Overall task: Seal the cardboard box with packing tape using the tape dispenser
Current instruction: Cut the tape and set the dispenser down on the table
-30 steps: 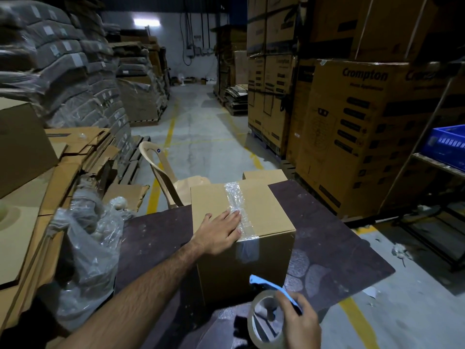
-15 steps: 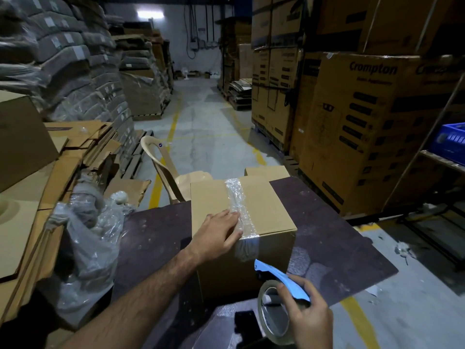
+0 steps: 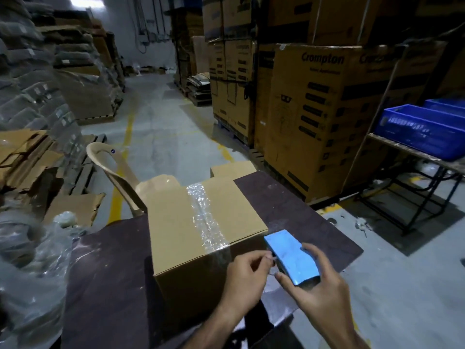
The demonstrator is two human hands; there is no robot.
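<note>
A brown cardboard box stands on the dark table. A strip of clear packing tape runs along its closed top seam and over the near edge. My right hand grips the blue tape dispenser just off the box's near right corner. Beside it, my left hand is in front of the box's near face, with fingertips pinched at the dispenser's mouth; the tape end there is too small to make out.
A beige plastic chair stands behind the box. Crumpled clear plastic and flattened cardboard lie at the left. Large printed cartons stack at the right, next to a shelf with blue crates.
My left hand has come off the box top and moved down to the dispenser. My right hand has raised the dispenser up toward the box's near right corner.
</note>
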